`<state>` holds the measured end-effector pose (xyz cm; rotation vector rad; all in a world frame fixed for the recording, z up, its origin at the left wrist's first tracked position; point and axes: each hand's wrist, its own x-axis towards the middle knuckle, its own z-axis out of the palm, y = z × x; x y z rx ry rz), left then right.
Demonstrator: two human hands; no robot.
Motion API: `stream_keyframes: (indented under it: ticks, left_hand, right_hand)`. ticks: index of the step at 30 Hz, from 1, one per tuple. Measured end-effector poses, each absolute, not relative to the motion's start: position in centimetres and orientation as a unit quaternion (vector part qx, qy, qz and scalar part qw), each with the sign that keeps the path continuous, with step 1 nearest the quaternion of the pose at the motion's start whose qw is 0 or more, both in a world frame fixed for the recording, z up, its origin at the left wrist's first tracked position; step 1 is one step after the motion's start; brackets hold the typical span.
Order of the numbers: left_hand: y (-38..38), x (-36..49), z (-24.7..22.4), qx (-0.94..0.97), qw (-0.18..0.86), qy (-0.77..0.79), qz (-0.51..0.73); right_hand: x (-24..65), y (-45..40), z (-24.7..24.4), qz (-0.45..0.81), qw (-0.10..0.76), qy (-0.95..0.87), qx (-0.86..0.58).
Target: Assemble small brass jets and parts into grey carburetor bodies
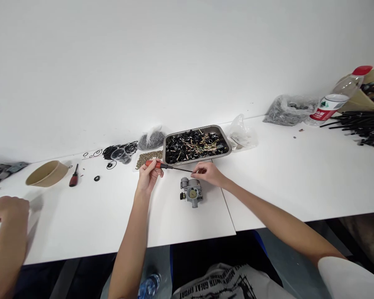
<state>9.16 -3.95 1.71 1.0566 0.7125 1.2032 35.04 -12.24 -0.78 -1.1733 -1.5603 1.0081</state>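
Observation:
My left hand [148, 177] is closed around the red handle of a screwdriver [162, 165], whose shaft points right. At the shaft's tip, the fingers of my right hand [207, 172] are pinched together; whatever sits between them is too small to make out. Just below the tip, a grey metal carburetor [192, 192] rests on the white table, with a black fitting on its left side. Behind both hands lies a metal tray [197, 159] of black parts and brass-coloured screws. Small brass pieces [148, 158] are heaped beside the tray, near my left hand.
Left are a second screwdriver [74, 177], a paper bowl [46, 174], a plastic cup [121, 156] and black rings [97, 178]. A co-worker's hand [8, 207] is at the far left. Right stand plastic bags [286, 110], a bottle [333, 101] and black tubes [361, 124].

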Motion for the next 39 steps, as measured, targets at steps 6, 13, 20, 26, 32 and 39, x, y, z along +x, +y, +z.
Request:
stream_keyframes:
  ticks: [6, 13, 20, 26, 32, 39]
  left_hand:
    - [-4.0, 9.2, 1.7, 0.467, 0.637, 0.316, 0.525]
    - [-4.0, 9.2, 1.7, 0.474, 0.633, 0.318, 0.523]
    - [-4.4, 9.5, 2.3, 0.489, 0.615, 0.333, 0.521]
    - [-5.0, 9.8, 3.1, 0.516, 0.593, 0.346, 0.512]
    - [-5.7, 11.4, 7.0, 0.572, 0.568, 0.346, 0.480]
    - [-6.3, 14.3, 14.3, 0.755, 0.470, 0.299, 0.345]
  right_hand:
    - [35.0, -12.2, -0.8, 0.399, 0.450, -0.641, -0.478]
    - [35.0, -12.2, -0.8, 0.388, 0.447, -0.646, -0.482]
    - [35.0, -12.3, -0.9, 0.373, 0.446, -0.652, -0.487]
    - [35.0, -12.6, -0.8, 0.352, 0.445, -0.667, -0.482]
    - [35.0, -12.8, -0.6, 0.333, 0.476, -0.663, -0.471]
    - [34.6, -13.4, 0.7, 0.345, 0.530, -0.629, -0.452]
